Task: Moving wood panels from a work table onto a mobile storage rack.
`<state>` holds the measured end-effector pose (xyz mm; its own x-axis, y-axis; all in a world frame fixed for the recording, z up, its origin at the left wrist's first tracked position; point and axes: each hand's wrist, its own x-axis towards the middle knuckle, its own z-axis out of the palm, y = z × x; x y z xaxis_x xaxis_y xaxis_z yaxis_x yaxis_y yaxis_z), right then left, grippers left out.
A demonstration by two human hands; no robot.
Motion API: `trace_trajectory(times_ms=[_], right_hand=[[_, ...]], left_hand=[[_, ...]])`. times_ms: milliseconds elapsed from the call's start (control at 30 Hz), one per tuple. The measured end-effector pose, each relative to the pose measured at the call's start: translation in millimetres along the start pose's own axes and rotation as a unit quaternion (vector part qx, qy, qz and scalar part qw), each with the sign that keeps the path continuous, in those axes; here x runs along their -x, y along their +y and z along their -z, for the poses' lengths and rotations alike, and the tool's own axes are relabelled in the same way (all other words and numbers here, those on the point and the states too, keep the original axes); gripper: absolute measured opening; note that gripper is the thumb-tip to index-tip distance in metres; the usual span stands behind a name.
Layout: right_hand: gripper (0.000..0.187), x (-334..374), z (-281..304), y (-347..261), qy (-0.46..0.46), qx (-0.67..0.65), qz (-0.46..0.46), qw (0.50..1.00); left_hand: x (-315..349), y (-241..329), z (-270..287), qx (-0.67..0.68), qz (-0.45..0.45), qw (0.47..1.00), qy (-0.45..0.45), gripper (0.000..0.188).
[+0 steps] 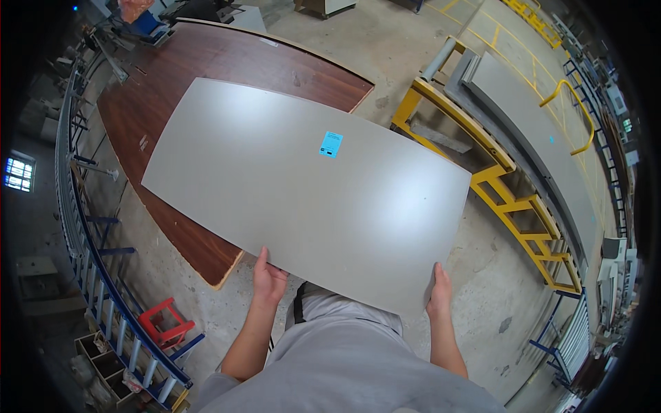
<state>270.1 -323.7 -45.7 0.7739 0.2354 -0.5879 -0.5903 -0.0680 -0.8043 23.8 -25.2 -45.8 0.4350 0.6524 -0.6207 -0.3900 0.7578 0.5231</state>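
A large pale grey panel (303, 199) lies across in front of me, with a small blue label (331, 144) on its upper face. Its far left part rests over a dark reddish-brown wooden board (227, 51), while the near right part juts out past that board toward my body. My left hand (269, 279) grips the panel's near edge, thumb on top and the other fingers partly hidden beneath. At the near right corner, my right hand (439, 292) holds the panel's edge; most of its fingers are out of sight under it.
To the right stands a yellow metal frame (509, 199) with a roller, beside stacked grey panels (530, 110). A blue-railed roller conveyor (89, 255) curves along the left. A red stool (166, 322) stands on the concrete floor (482, 303) near it.
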Motion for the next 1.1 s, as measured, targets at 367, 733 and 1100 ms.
trace_trajectory(times_ms=[367, 733, 1100], right_hand=[[0.037, 25, 2, 11, 0.049, 0.136, 0.035, 0.989], [0.044, 36, 36, -55, -0.067, 0.051, 0.226, 0.97], [0.041, 37, -15, -198, -0.055, -0.113, 0.262, 0.957]], left_hand=[[-1, 10, -4, -0.006, 0.017, 1.0, 0.01, 0.044], [49, 59, -54, -0.075, -0.072, 0.991, -0.09, 0.046], [75, 121, -218, -0.13, -0.198, 0.909, -0.342, 0.055]])
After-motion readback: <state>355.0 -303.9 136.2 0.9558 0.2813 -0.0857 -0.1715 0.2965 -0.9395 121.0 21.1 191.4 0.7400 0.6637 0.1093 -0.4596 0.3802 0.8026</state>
